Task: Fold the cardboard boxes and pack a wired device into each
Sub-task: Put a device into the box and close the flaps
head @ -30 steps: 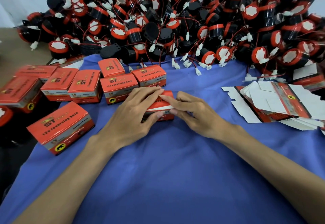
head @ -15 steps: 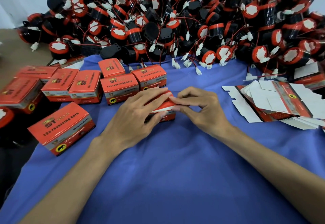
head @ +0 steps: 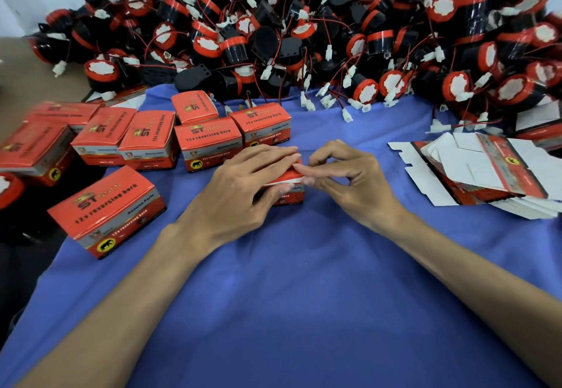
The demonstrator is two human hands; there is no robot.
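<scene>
A: Biggest hazard first?

B: At the back, heap of horns (head: 304,28), stacked high with wires tangled. Loose plugs (head: 346,115) lying on the blue cloth (head: 304,281). Could slump forward onto the work spot if snagged by a wire.

A: Next down?

B: At the right, stack of flat blanks (head: 486,174), fanned out and overhanging its own base. Liable to slide if brushed by the right forearm.

A: Finished stock?

B: At the left, closed boxes (head: 209,141) in a cluster, the nearest just beyond the left knuckles. Could be shoved out of line by a careless push.

A: And the item being worked?

B: At mid-cloth, box (head: 289,197) resting between both hands. Left hand (head: 240,186) grasping it, fingers (head: 273,156) laid across the lid (head: 281,178), thumb against the near face. Right hand (head: 352,180) curled, index finger and thumb pinching the lid's edge at the right end. Judged to be the closing tuck. Risk of denting the lid through too much weight from the left, and of creasing its edge through a skewed tuck.

A: Smallest item?

B: Wire inside hidden, so cannot confirm clear of the lid. Could get trapped and hold the box ajar
</scene>
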